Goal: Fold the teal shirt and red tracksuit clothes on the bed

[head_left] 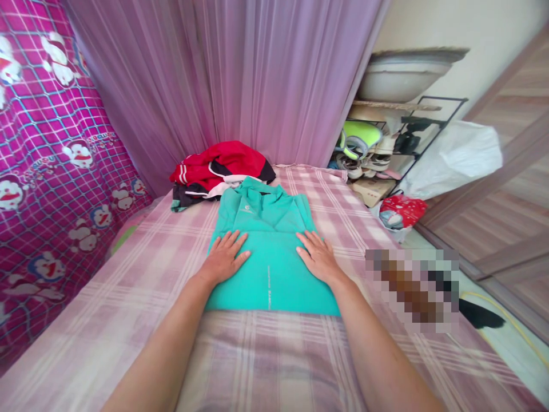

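A teal shirt (271, 246) lies folded into a long rectangle on the bed, collar end away from me. My left hand (225, 256) rests flat on its left side with fingers spread. On the shirt's right side my right hand (318, 256) presses down, palm flat and fingers stretched out. Neither hand holds anything. Behind the shirt, against the curtain, sits a heap of red, white and black clothes (221, 169).
The bed has a pink plaid sheet (128, 297). A magenta cartoon-print cloth (55, 171) hangs on the left and a mauve curtain (240, 74) at the back. A shoe rack (377, 151), white bag (454, 157) and red bag (401, 210) stand to the right.
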`<state>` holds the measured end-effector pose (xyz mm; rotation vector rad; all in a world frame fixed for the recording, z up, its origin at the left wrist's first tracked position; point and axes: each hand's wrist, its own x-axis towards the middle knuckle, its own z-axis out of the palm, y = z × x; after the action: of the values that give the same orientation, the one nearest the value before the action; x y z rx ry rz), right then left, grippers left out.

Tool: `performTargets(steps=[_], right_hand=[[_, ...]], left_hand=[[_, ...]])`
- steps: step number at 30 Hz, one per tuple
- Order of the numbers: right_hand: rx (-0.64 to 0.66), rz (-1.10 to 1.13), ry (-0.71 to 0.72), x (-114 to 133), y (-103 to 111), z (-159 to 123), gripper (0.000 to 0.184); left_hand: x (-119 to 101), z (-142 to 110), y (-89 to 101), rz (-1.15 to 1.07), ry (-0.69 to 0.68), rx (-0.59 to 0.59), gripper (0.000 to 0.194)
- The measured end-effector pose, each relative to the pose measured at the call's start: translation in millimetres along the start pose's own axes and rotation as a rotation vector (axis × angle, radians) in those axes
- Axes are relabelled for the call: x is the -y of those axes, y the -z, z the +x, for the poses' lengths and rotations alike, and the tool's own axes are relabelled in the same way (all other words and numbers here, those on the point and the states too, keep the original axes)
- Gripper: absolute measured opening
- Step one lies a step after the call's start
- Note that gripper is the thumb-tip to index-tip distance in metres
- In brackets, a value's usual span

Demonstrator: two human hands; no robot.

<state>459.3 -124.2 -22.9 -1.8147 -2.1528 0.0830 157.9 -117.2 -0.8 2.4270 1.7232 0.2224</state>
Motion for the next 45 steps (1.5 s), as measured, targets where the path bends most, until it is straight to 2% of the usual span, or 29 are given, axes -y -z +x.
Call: performTargets(steps=[4, 9, 13, 16, 18, 21, 24, 28, 31, 34, 37, 40, 42, 45], right_hand=[[0.041, 0.01, -0.023, -2, 0, 3, 0.051], [0.065, 0.123, 0.022, -8, 0, 7, 0.052], [-0.082, 0.222, 0.031, -18, -5, 6, 0.053], [-0.214, 0.259, -0.036, -28, -5, 5, 0.053], [-0.231, 0.243, -0.101, -35, -1, 5, 0.051], [-0.17, 0.18, -0.164, -43, 7, 9, 0.048], [-0.07, 0.154, -0.161, -47, 18, 18, 0.044], [0.165, 0.23, -0.165, -51, 35, 29, 0.033], [0.251, 0.231, -0.158, -52, 47, 33, 0.027], [0.202, 0.224, -0.128, -50, 56, 35, 0.027], [0.051, 0.239, -0.128, -44, 57, 41, 0.026], [-0.088, 0.186, -0.218, -35, 47, 49, 0.027], [-0.108, 0.122, -0.271, -28, 36, 53, 0.028], [-0.081, 0.078, -0.277, -24, 23, 51, 0.032]], left_hand=[[4, 1, -1.7, -0.027, -0.002, -0.021, 0.064], [4, 1, -0.1, -0.061, 0.012, -0.013, 0.061], [5, 2, -0.9, -0.094, 0.022, -0.043, 0.057], [11, 5, 1.0, -0.095, 0.056, -0.099, 0.056], [19, 8, 6.6, -0.05, 0.09, -0.138, 0.057], [31, 14, 21.9, 0.048, 0.13, -0.099, 0.056], [40, 24, 41.4, 0.13, 0.151, 0.042, 0.06], [42, 33, 61.1, 0.221, 0.219, 0.217, 0.062], [40, 32, 68.3, 0.225, 0.263, 0.279, 0.061], [40, 28, 75.5, 0.174, 0.242, 0.236, 0.046], [38, 30, 85.2, 0.153, 0.241, 0.057, 0.034], [33, 40, 86.7, 0.179, 0.277, -0.082, 0.034], [30, 49, 79.0, 0.2, 0.304, -0.04, 0.035], [31, 56, 62.8, 0.179, 0.344, 0.057, 0.041]])
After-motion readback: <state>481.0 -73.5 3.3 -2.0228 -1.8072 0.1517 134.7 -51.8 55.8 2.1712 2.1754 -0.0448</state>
